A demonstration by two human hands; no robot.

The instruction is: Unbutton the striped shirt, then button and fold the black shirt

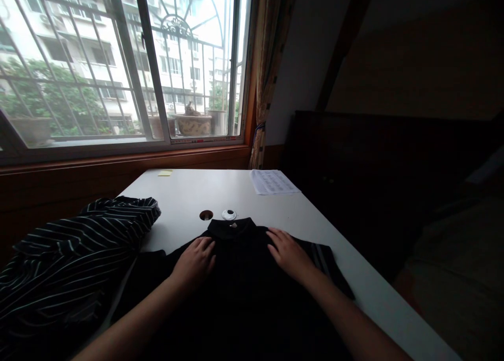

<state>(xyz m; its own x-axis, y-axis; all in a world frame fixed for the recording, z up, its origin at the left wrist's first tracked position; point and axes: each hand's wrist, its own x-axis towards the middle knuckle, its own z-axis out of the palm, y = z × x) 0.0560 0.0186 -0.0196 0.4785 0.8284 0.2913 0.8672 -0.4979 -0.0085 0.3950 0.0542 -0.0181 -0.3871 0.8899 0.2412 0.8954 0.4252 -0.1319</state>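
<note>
A black collared shirt (pixel 240 282) lies spread on the white table (pixel 189 190), its collar toward the window and grey stripes on its right sleeve. My left hand (pixel 196 257) rests on the shirt just left of the collar, fingers stretched out and slightly bent. On the other side of the collar, my right hand (pixel 287 250) lies flat on the shoulder with its fingers spread. Neither hand visibly grips the cloth. The lower part of the shirt is very dark, so its folds cannot be made out.
A black garment with white stripes (pixel 79 256) lies heaped at the left. Farther back are a yellow note (pixel 165 172) and printed papers (pixel 273 182). Near the collar sit a cable hole (pixel 206 215) and a white round cap (pixel 229 214). A barred window (pixel 189 77) stands behind.
</note>
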